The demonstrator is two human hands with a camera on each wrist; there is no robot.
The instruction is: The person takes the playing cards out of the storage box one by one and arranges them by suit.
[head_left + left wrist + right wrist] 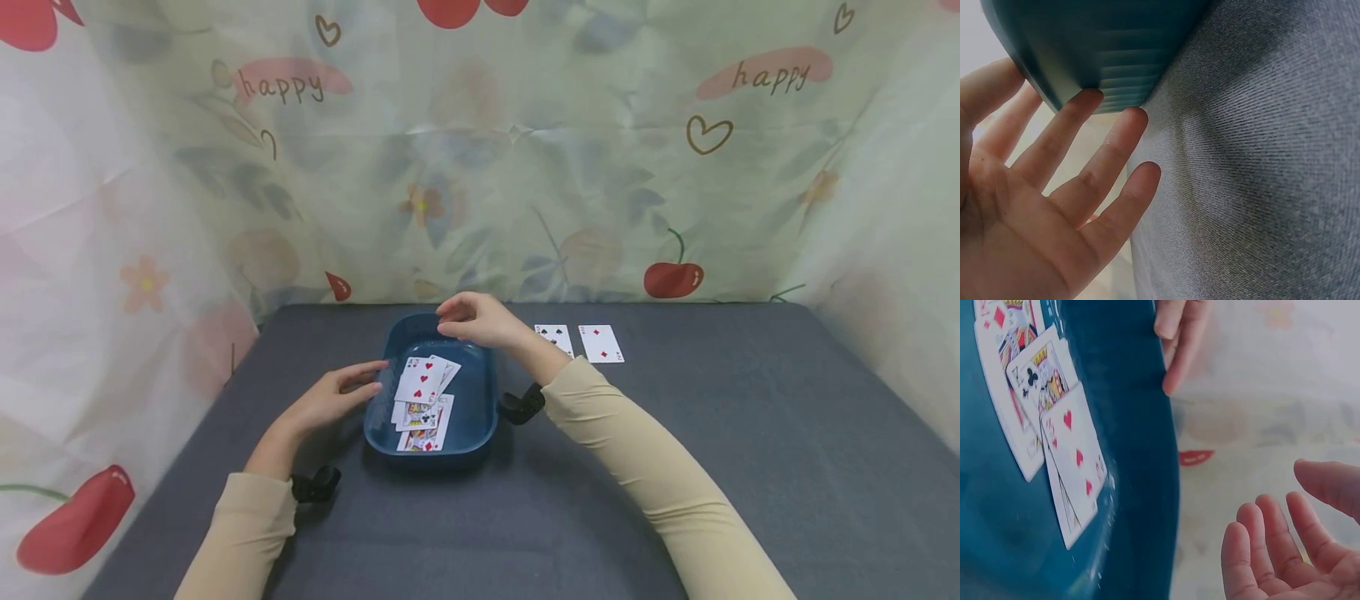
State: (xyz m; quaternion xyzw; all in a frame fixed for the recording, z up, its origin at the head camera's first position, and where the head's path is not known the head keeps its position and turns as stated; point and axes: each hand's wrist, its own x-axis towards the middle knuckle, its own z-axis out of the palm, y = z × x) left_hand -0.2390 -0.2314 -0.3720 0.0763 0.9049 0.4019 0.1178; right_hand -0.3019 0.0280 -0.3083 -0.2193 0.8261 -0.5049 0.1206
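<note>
A dark blue plastic basin (480, 400) holds several overlapping playing cards. The three of hearts (420, 379) lies on top, with a club face card (416, 415) and a diamond face card (435, 437) partly covered below it. At the basin's left side is my left hand (330, 402), its fingers spread and fingertips right at the rim and outer wall, as the left wrist view (1054, 175) also shows. Over the basin's far right corner hovers my right hand (486, 321), fingers loosely bent with nothing between them in the right wrist view.
Behind the right wrist, a spade card (553, 335), partly hidden by the forearm, and a two of diamonds (602, 343) lie on the grey-covered table (712, 400). A printed curtain (510, 167) hangs along the table's back and sides.
</note>
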